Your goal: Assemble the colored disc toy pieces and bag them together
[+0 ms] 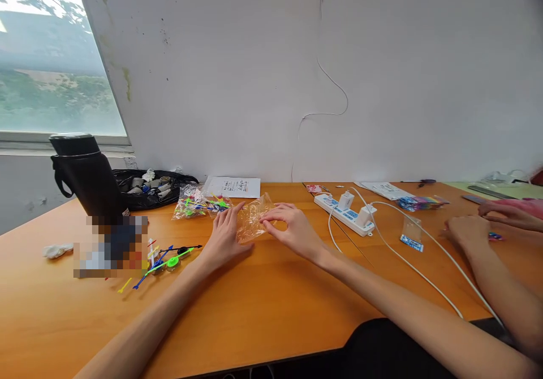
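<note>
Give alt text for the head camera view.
A person's right hand has a clear plastic bag in its grip, the left hand beside it, at an orange table. Arrow-shaped pieces lie left, near a black flask; a power strip lies right.

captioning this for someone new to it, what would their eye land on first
Probably the clear plastic bag mid-table, between the person's left hand and right hand. Next, perhaps, the tall black flask at the far left near the window, and the bright plastic arrows lying left of the left hand.
</note>
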Available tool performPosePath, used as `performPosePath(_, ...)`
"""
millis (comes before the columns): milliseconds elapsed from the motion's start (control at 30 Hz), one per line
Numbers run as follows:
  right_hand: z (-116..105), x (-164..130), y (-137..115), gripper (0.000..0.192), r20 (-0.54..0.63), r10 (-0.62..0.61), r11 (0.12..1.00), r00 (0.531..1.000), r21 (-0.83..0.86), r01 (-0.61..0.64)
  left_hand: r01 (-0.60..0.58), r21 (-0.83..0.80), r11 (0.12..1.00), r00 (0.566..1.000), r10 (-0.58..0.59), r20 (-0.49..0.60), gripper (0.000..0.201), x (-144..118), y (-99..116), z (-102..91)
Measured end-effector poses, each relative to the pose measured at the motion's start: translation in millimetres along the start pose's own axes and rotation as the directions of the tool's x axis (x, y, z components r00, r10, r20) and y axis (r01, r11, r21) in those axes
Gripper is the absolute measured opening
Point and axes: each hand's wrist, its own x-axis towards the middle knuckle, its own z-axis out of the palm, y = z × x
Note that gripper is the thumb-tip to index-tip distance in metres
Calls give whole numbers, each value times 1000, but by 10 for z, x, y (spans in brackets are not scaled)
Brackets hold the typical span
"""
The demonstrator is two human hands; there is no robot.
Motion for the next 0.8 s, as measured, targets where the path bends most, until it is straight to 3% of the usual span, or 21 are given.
performPosePath(200,-51,1,-27,20,-53,49,996,997,-71,-52,1,-30,1000,999,-2,-38,86,28,-59,-13)
performPosePath(367,-26,-2,-36,37,-106,113,981,988,-149,-128,-27,16,1000,996,28,-86,85,46,5,-76)
performPosePath(467,7,-2,-34,45,-149,159,981,976,-91,-174,-36,24,999,993,39,-115,86,54,47,-115)
performPosePath(633,34,2,1,47,-54,345,930,937,153,-334,-42,29,999,991,45,-127,87,56,76,-135)
performPosePath(800,-29,1,-22,32,1,412,905,911,112,-410,-87,77,993,988,96,-124,86,68,69,-137)
